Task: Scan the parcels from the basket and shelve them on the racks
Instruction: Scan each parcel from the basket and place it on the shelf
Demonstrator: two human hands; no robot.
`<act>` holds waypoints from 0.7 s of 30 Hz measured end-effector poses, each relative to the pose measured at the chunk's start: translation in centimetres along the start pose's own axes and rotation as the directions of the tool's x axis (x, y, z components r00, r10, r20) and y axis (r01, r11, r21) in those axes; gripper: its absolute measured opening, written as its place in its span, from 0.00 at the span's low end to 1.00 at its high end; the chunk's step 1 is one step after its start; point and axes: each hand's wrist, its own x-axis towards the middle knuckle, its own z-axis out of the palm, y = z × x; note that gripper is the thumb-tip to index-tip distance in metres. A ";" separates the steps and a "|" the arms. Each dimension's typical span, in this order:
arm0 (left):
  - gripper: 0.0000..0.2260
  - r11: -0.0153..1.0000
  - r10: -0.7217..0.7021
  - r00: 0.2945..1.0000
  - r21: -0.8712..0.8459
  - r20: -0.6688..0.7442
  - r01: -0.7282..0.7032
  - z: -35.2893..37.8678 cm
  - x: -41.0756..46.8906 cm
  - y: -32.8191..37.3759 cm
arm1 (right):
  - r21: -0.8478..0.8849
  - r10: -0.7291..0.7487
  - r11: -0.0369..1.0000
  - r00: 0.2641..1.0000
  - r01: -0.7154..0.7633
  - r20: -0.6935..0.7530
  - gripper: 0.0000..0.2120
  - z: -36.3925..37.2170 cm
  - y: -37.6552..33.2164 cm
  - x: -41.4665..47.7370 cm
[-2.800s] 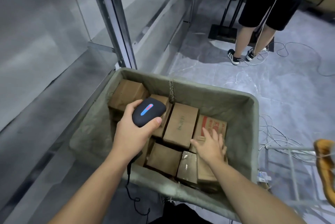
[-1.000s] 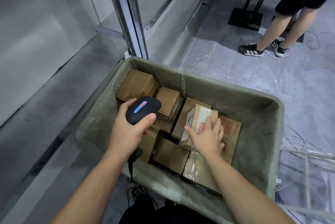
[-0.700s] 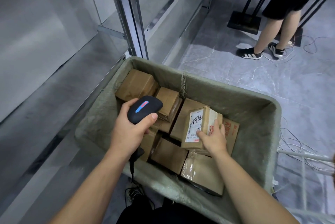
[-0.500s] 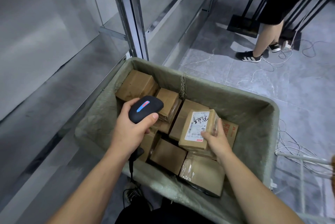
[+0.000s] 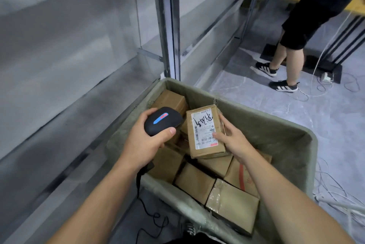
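— What is the left hand doing?
— It is gripping the black scanner, fingers curling round it.
— And the right hand?
— It is holding a brown parcel above the basket, at 3 o'clock from the scanner, label facing up. More parcels are lying below. The rack is standing at 11 o'clock.

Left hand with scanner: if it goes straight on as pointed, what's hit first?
Likely the labelled parcel held by the right hand, just ahead of the scanner; depth unclear.
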 end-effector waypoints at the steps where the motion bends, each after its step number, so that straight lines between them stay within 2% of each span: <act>1: 0.28 1.000 0.021 1.000 0.005 0.005 -0.021 -0.7 -0.3 0.3 | -0.014 -0.016 1.000 1.000 0.017 0.016 0.39 0.2 -1.2 0.1; 5: 0.28 0.996 0.084 0.996 0.024 0.011 -0.084 -4.1 -1.7 1.1 | -0.062 -0.099 0.992 0.989 0.106 0.113 0.38 1.1 -6.3 -0.1; 7: 0.32 0.990 0.116 0.993 0.085 0.017 -0.117 -6.0 -2.7 1.1 | -0.147 -0.146 0.975 0.978 0.168 0.146 0.37 1.6 -9.0 -0.5; 11: 0.30 0.957 0.192 0.980 0.210 0.049 -0.198 -9.8 -5.6 1.8 | -0.314 -0.242 0.901 0.947 0.299 0.209 0.32 3.1 -14.5 -2.4; 18: 0.27 0.913 0.281 0.954 0.279 0.102 -0.299 -14.1 -11.5 3.7 | -0.411 -0.249 0.827 0.906 0.383 0.342 0.32 6.9 -19.7 -6.7; 21: 0.26 0.909 0.287 0.953 0.285 0.096 -0.303 -15.5 -13.6 4.0 | -0.447 -0.259 0.793 0.894 0.413 0.367 0.35 8.8 -20.4 -8.6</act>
